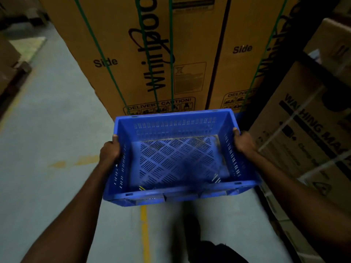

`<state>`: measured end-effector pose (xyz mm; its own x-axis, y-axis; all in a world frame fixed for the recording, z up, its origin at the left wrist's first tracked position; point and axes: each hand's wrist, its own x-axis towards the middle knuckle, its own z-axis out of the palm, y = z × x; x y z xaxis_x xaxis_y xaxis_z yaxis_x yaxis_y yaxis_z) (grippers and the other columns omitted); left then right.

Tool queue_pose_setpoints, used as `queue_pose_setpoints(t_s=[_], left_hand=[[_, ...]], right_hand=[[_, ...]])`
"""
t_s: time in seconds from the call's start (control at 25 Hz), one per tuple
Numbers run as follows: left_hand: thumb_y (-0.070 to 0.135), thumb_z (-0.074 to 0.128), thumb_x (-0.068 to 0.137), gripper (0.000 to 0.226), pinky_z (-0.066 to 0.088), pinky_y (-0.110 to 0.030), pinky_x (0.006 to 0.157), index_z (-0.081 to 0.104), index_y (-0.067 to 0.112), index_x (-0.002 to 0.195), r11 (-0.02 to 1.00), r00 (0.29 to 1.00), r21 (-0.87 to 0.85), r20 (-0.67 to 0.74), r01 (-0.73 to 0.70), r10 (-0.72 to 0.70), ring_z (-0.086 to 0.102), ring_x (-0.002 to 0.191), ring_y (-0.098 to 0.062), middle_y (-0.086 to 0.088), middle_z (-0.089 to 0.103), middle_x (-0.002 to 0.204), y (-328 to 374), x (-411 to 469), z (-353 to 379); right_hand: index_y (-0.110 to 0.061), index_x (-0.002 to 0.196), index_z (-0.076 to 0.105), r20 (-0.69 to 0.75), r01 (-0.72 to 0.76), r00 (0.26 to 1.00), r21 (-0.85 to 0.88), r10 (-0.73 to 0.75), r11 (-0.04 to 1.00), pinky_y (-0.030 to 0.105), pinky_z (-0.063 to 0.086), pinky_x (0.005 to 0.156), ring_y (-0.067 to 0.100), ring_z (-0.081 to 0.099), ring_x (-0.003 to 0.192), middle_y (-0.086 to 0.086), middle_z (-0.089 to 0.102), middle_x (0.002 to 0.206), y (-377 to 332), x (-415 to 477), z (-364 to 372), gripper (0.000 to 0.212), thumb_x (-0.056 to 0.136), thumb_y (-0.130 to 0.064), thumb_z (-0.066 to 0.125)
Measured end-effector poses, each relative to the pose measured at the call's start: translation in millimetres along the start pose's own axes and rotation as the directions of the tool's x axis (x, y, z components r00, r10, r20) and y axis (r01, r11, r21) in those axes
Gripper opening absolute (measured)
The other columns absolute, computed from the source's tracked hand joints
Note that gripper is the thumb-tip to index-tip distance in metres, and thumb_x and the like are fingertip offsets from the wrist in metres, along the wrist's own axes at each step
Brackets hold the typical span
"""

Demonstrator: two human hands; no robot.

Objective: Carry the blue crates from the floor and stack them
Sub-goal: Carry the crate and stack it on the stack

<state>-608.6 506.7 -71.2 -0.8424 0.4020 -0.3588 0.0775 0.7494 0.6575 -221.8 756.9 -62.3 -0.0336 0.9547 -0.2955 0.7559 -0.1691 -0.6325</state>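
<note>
Both hands, left hand (109, 151) and right hand (243, 141), are gripping the side rims of an empty blue crate (176, 188) with slotted walls, holding it above the floor (47, 130).

Ahead of me: two tall brown cardboard cartons (121, 54) standing side by side, each printed "Side" and bound with thin green straps (171, 54). To my right: stacked brown cardboard boxes (303, 133) lettered "WASHING MA…". Beneath me: a grey concrete floor (57, 130) bearing a worn yellow painted line (145, 234).
</note>
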Motion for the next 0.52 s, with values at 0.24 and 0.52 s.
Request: queue_pose_setpoints(t_s=[0.24,0.52], left_hand=[[0.055,0.021,0.108,0.078,0.047,-0.046,0.093,0.065,-0.009,0.114,0.995,0.997,0.074,-0.028,-0.071,0.073,0.062,0.109,-0.047,-0.036,0.064,0.118,43,88,42],[0.058,0.024,0.107,0.074,0.055,-0.044,0.091,0.066,-0.002,0.110,0.997,0.999,0.069,-0.020,-0.033,0.034,0.068,0.093,-0.039,-0.023,0.068,0.107,54,147,71]], right_hand=[[0.005,0.123,0.060,0.008,0.052,0.999,-0.096,-0.051,0.994,0.047,0.046,0.096,0.050,0.057,0.118,0.036,0.059,0.127,-41,110,51,0.063,0.107,-0.050,0.035],[0.004,0.118,0.063,0.016,0.097,0.995,-0.152,-0.096,0.984,0.045,0.048,0.091,0.048,0.060,0.114,0.034,0.062,0.122,-54,177,93,0.064,0.107,-0.051,0.032]])
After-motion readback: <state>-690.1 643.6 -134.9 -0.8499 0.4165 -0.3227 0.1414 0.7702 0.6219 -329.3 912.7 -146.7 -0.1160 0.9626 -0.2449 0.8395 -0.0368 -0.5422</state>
